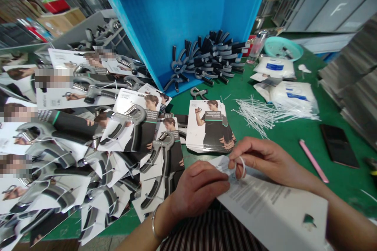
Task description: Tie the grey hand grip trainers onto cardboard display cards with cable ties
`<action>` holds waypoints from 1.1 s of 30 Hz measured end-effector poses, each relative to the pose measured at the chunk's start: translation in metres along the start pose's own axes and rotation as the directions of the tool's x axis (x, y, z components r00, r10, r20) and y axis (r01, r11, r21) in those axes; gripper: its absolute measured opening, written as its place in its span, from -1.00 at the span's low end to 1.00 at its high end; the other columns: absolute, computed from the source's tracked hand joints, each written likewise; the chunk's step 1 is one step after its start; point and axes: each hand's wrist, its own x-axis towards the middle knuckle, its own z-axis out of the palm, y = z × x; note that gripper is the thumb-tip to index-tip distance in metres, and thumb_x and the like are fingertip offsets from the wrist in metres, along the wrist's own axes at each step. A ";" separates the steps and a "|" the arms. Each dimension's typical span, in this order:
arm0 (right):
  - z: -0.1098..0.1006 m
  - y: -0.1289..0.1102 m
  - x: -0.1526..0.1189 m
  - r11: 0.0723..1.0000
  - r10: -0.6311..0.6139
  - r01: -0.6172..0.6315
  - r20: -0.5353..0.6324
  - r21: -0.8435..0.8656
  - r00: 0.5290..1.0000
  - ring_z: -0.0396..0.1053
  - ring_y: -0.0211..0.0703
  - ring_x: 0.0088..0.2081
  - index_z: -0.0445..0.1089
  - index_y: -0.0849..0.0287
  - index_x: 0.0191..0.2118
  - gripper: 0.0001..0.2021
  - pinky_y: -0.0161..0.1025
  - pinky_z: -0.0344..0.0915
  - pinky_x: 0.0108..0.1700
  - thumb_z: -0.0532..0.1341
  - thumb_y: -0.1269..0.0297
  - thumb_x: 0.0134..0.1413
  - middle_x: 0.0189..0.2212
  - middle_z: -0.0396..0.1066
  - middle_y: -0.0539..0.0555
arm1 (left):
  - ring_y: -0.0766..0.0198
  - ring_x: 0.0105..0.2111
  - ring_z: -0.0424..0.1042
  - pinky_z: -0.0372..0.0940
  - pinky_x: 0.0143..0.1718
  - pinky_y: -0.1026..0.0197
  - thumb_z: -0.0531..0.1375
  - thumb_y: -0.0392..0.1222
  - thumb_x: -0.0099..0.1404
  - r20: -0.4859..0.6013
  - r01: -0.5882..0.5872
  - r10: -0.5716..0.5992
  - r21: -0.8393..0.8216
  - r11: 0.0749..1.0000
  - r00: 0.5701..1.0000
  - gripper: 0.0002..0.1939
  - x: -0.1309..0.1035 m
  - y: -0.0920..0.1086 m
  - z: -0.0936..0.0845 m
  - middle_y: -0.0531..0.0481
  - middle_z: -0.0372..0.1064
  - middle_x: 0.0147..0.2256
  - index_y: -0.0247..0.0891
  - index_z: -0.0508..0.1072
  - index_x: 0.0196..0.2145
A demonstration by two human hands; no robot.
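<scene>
A printed card (265,208) lies back side up, low in front of me, with a cut-out near its right end. My left hand (202,186) is closed on the card's left part, its fingers pressed together. My right hand (256,159) pinches a white cable tie (240,168), which curves in a loop at the card's upper left edge. What lies under the card is hidden. Just beyond stands a stack of printed cards (204,125). Loose white cable ties (256,113) are spread to its right.
Carded hand grips (138,125) heap up at left. A tilted blue bin (176,15) holds loose grips (206,59). At right are bags of ties (294,96), a pink stick (313,161), a dark phone (338,145) and a teal dish (284,49).
</scene>
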 end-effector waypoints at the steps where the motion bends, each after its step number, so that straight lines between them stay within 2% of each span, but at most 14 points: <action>1: 0.000 0.001 0.000 1.000 0.003 -0.003 0.004 -0.005 1.000 0.45 -0.25 -0.38 0.42 0.17 -0.21 -0.80 -0.35 0.36 -0.32 0.17 0.15 0.28 -0.40 0.49 0.04 | 0.17 -0.17 0.44 0.36 -0.14 0.11 0.09 -0.36 0.32 -0.002 -0.003 0.003 -0.001 1.000 1.000 -0.70 0.000 0.000 0.000 -0.16 0.51 -0.14 -0.25 0.41 0.00; 7: 0.002 0.010 0.005 0.992 -0.023 0.033 0.084 -0.121 0.996 0.41 -0.28 -0.40 0.43 0.15 -0.21 -0.80 -0.37 0.32 -0.32 0.14 0.17 0.30 -0.44 0.46 -0.01 | 0.16 -0.17 0.44 0.35 -0.12 0.11 0.09 -0.36 0.32 0.014 -0.005 0.005 -0.009 1.000 1.000 -0.71 -0.001 -0.002 0.002 -0.19 0.52 -0.16 -0.29 0.41 -0.01; 13: 0.001 0.006 0.003 0.999 -0.005 0.005 -0.008 -0.039 1.000 0.44 -0.23 -0.32 0.41 0.19 -0.21 -0.80 -0.32 0.36 -0.23 0.14 0.19 0.30 -0.37 0.47 0.05 | 0.16 -0.16 0.42 0.34 -0.12 0.10 0.09 -0.37 0.32 0.017 0.004 -0.004 -0.011 1.000 1.000 -0.71 -0.002 -0.003 0.004 -0.19 0.52 -0.14 -0.29 0.41 -0.01; 25: 0.002 0.010 0.003 0.999 0.030 -0.028 0.037 -0.035 0.999 0.41 -0.26 -0.35 0.41 0.18 -0.20 -0.81 -0.33 0.34 -0.27 0.14 0.19 0.30 -0.39 0.48 0.03 | 0.15 -0.17 0.44 0.36 -0.13 0.08 0.07 -0.36 0.33 0.030 0.009 -0.009 -0.016 1.000 0.999 -0.70 -0.001 -0.005 0.005 -0.19 0.52 -0.15 -0.30 0.40 -0.01; 30: 0.002 0.007 0.003 0.999 0.036 -0.037 0.038 0.016 0.999 0.41 -0.26 -0.35 0.39 0.18 -0.21 -0.83 -0.33 0.34 -0.27 0.13 0.20 0.31 -0.39 0.46 0.03 | 0.17 -0.18 0.45 0.38 -0.17 0.10 0.04 -0.33 0.37 -0.002 -0.004 0.004 -0.014 1.000 1.000 -0.74 0.002 -0.003 0.005 -0.19 0.52 -0.18 -0.32 0.39 -0.03; 33: 0.001 0.011 0.005 0.999 0.039 -0.038 0.063 -0.024 0.997 0.40 -0.25 -0.35 0.38 0.17 -0.20 -0.83 -0.32 0.33 -0.27 0.12 0.20 0.32 -0.39 0.46 0.02 | 0.17 -0.18 0.45 0.38 -0.17 0.10 0.03 -0.33 0.37 0.002 0.001 -0.001 0.000 1.000 1.000 -0.74 0.002 -0.003 0.005 -0.18 0.52 -0.17 -0.30 0.39 -0.02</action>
